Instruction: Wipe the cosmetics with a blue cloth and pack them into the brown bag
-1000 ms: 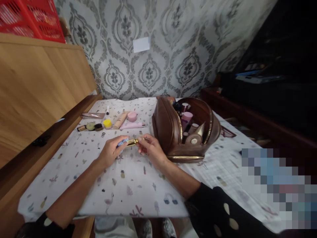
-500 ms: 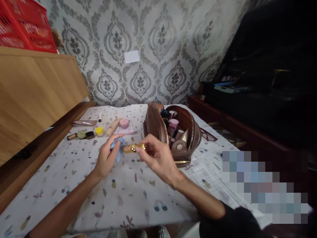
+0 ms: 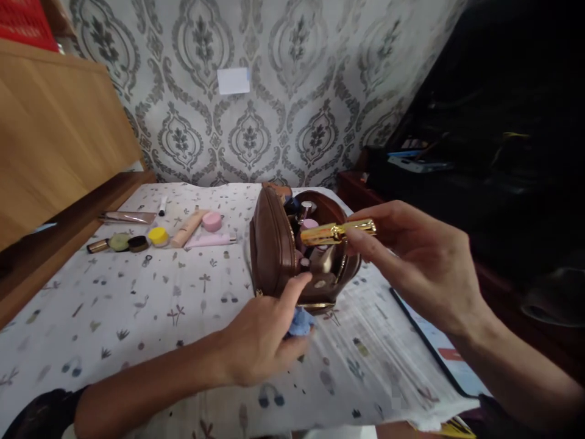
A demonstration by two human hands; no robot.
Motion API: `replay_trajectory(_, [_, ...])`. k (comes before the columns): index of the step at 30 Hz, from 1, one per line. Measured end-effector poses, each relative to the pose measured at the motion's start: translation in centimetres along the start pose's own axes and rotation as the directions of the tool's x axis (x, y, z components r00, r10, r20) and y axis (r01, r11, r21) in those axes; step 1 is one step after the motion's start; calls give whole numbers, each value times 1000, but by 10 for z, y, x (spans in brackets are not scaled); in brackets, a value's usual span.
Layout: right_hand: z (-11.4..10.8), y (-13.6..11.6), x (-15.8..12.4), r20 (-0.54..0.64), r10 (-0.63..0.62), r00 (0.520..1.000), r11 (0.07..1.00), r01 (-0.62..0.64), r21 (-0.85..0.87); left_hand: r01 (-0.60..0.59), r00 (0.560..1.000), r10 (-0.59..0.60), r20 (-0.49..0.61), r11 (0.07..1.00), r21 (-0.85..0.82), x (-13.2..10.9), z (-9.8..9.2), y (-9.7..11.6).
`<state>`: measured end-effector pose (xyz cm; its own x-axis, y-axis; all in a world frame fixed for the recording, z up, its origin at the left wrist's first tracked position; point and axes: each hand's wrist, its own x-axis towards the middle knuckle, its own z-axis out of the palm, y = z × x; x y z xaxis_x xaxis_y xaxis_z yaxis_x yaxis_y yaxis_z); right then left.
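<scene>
My right hand (image 3: 425,268) pinches a shiny gold lipstick tube (image 3: 338,231), held level above the mouth of a brown makeup bag (image 3: 274,244). Unzipped, the bag shows several cosmetics inside, among them a pink-capped bottle (image 3: 309,225). Just in front of the bag, my left hand (image 3: 265,335) is closed around a crumpled blue cloth (image 3: 300,322), its thumb pointing toward the bag's front. Part of the cloth is hidden in the palm.
At the left of the patterned tablecloth (image 3: 173,341) lie a yellow-lidded jar (image 3: 158,236), a pink jar (image 3: 211,221), a beige tube (image 3: 188,228) and a lilac tube (image 3: 210,241). A wooden cabinet (image 3: 64,122) borders the left. A tablet-like screen (image 3: 443,341) lies at the right edge.
My right hand has carried the lipstick tube right and up, over the bag. My left hand, with the blue cloth, has moved right and down to the bag's front. The view has shifted.
</scene>
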<state>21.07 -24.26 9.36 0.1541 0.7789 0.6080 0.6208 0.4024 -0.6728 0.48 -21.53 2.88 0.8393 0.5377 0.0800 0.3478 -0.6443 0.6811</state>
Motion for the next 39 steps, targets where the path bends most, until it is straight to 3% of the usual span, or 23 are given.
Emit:
replay_trajectory(4, [-5,9,7,261,-24,965,983,69,-167,-138,990,138,12,990,24,-5,7,-12])
replay_trajectory(10, [0,10,16,544,7,839,959,149,-241,-265,962,270,-33,957,116,-10,23,-28])
replay_trajectory(16, [10,18,23,661,-66,747,891,343,-298,-299,951,308,-22,938,177,-9,24,-31])
replay_trajectory(19, [15,25,25,748,-52,661,830,445,-335,-302,949,315,-34,932,199,-10,25,-31])
replay_trajectory(23, [23,27,24,833,62,550,738,537,-409,-303,947,319,-40,928,218,-11,25,-30])
replay_trajectory(28, [27,21,23,837,142,528,652,587,-481,-305,948,316,-22,929,208,-12,24,-29])
replay_trajectory(33, [21,17,27,853,140,503,700,559,-445,-308,948,318,-16,930,198,-12,25,-31])
replay_trajectory(39, [17,24,24,821,105,561,758,489,-431,-286,956,293,-11,940,185,-12,25,-33])
